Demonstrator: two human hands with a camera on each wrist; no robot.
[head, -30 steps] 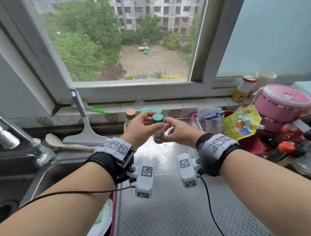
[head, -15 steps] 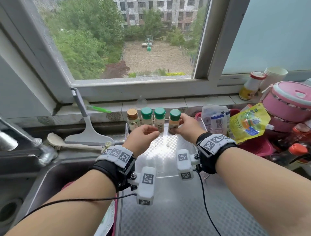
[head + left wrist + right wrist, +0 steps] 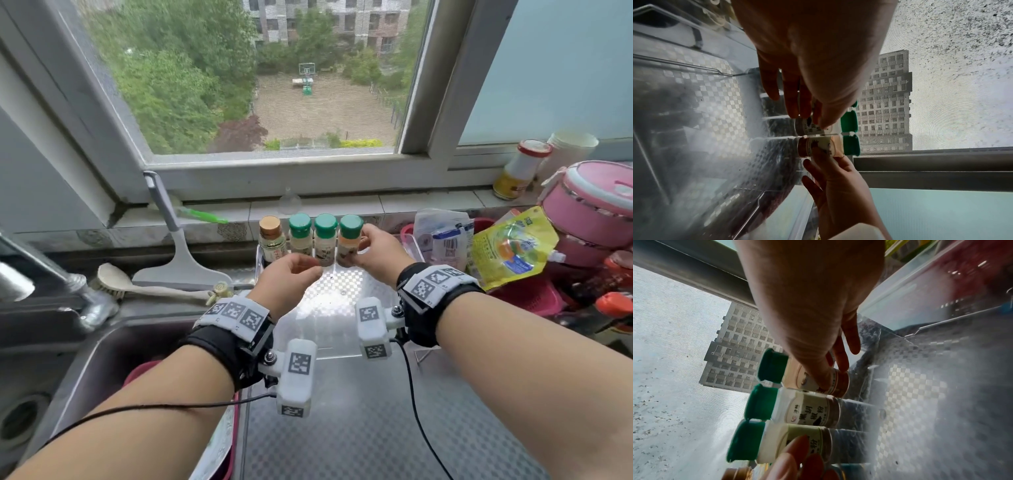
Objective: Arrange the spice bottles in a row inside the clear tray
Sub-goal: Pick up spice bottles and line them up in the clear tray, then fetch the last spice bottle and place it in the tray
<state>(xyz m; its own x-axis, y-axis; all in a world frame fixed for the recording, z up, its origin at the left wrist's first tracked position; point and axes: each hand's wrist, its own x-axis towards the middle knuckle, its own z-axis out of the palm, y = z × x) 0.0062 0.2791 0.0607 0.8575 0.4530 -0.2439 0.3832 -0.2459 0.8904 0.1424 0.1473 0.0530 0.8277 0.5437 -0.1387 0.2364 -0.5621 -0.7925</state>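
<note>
Four spice bottles stand upright, side by side, along the far wall of the clear tray (image 3: 412,245): a brown-capped bottle (image 3: 271,238) at the left end, then three green-capped ones; the right hand (image 3: 376,253) grips the rightmost green-capped bottle (image 3: 349,244), thumb and fingers curled round its lower body, its base apparently at the tray floor; the left hand (image 3: 289,277) hovers just before the middle bottles, fingers relaxed, holding nothing; whether a fingertip touches a bottle cannot be told. The row appears nearly complete; letting go of the last bottle remains, and perhaps some straightening; no further loose spice bottle is identifiable.
</note>
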